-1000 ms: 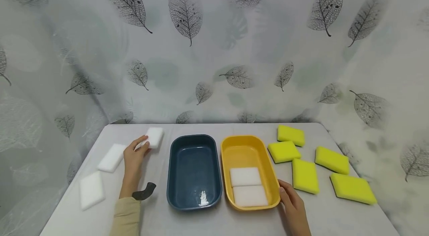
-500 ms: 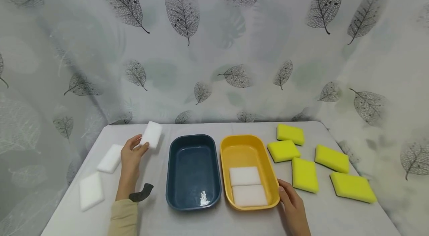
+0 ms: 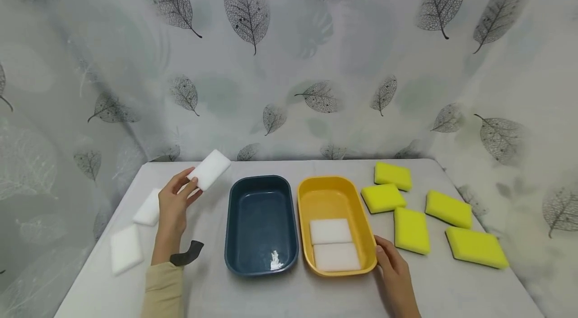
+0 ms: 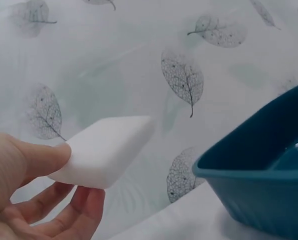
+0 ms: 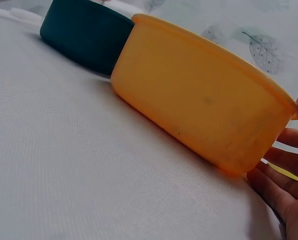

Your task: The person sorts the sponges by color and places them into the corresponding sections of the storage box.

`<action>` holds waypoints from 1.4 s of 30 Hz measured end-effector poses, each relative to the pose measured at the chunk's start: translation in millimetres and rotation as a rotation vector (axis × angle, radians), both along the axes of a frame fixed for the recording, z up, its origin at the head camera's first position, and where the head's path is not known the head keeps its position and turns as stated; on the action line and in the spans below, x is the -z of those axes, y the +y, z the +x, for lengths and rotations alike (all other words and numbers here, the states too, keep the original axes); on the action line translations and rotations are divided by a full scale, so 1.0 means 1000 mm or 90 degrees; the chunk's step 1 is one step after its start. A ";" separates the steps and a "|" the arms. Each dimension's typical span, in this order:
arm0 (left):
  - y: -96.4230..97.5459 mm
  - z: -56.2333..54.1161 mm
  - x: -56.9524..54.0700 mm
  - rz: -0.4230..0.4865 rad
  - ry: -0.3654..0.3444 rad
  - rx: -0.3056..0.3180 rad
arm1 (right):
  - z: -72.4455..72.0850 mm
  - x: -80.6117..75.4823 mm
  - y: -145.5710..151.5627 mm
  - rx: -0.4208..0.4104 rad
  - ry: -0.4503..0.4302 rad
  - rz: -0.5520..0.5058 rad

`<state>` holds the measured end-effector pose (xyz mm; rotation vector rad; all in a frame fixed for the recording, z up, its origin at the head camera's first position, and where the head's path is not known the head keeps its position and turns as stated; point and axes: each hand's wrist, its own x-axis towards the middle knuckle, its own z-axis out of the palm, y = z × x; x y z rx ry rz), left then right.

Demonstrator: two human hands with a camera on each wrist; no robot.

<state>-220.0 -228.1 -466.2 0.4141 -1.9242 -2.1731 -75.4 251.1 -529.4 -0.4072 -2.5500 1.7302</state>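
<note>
My left hand [image 3: 173, 205] holds a white sponge [image 3: 209, 170] above the table, thumb on top and fingers beneath, as the left wrist view shows. The raised sponge [image 4: 104, 150] is tilted, to the left of the dark blue tub [image 3: 262, 264]. At the near right corner of the yellow tub [image 3: 331, 182], my right hand [image 3: 397, 278] rests against the outer wall. In the right wrist view its spread fingers [image 5: 274, 187] touch that wall and the thumb lies by the rim. Two white sponges [image 3: 331, 231] lie in the yellow tub.
Two more white sponges [image 3: 126, 249] lie on the left of the white-covered table [image 3: 316, 300]. Several yellow sponges [image 3: 412, 230] with dark undersides are spread on the right. A leaf-patterned curtain [image 3: 289, 57] hangs behind the table.
My left hand has lifted the white sponge off the far left of the table, then turned it and brought it slightly toward the blue tub. My right hand stays at the yellow tub.
</note>
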 end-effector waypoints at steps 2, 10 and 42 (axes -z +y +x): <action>0.001 0.002 -0.004 0.012 0.006 0.008 | -0.001 0.000 0.000 0.000 0.002 0.002; 0.008 0.005 -0.013 -0.002 -0.002 0.032 | -0.002 0.000 -0.003 0.001 0.003 0.004; 0.099 -0.008 -0.042 -0.109 -0.005 0.236 | 0.000 0.000 -0.003 0.010 0.005 0.007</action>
